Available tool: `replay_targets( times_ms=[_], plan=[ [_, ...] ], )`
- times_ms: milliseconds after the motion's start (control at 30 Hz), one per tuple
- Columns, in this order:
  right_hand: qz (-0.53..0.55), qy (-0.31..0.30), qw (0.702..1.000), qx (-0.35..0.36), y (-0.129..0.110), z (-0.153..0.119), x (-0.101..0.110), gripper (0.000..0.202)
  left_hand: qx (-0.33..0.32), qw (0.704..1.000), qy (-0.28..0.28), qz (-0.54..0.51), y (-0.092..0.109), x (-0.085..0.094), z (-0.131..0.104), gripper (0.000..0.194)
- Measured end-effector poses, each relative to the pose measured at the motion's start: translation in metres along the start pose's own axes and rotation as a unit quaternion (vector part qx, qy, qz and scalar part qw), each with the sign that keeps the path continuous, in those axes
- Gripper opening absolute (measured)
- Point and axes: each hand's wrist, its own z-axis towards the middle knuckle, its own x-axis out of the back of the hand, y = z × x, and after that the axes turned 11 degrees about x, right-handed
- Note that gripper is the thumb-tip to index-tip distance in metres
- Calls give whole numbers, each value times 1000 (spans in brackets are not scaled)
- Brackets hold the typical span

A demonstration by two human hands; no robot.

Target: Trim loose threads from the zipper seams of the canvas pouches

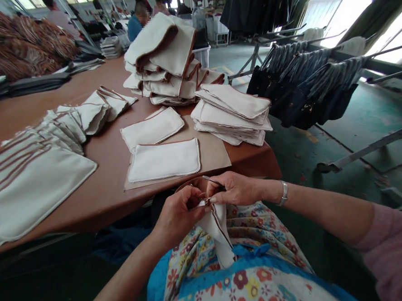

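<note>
Over the lap hangs a white fabric pouch (216, 233) with a dark brown edge, its upper corner pinched in the fingers of my left hand (180, 208). My right hand (234, 189) is closed at the same corner, with a thin dark metal tool (206, 178) poking out past its fingers; its kind does not show clearly. Fingertips of both hands meet there and partly hide the corner. Just beyond them, a flat white pouch (166, 159) with brown trim rests on a sheet of cardboard (217, 151), overlapping a second pouch (151, 127).
Behind the cardboard rise a neat pouch stack (232, 116) and a taller, messy pile (166, 53). More pouches (49, 173) fan along the brown table (108, 163) at left. Dark bags (300, 93) hang from a metal rack at right. People sit in the background.
</note>
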Motion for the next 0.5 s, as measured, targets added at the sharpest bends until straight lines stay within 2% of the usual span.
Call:
replay_targets(
  times_ms=[100, 200, 267, 367, 500],
  plan=[
    [-5, 15, 1000, -12, 0, 0, -1, 12, -24, 999, 10, 31, -2, 2, -2, 26],
    [-18, 30, 999, -5, -2, -1, -1, 13, -27, 998, -51, -36, -5, 10, -3, 31],
    [-31, 34, 999, 2, -5, -1, -2, 13, 2, 990, -102, -95, -7, 15, -3, 28],
    [-61, 38, 997, -1, -10, 1, -3, 12, 56, 978, -145, -140, -9, 21, 1, 20],
    [-104, 41, 994, 8, -16, 3, -5, 14, 78, 974, -132, -165, -5, 21, 7, 25]
  ],
)
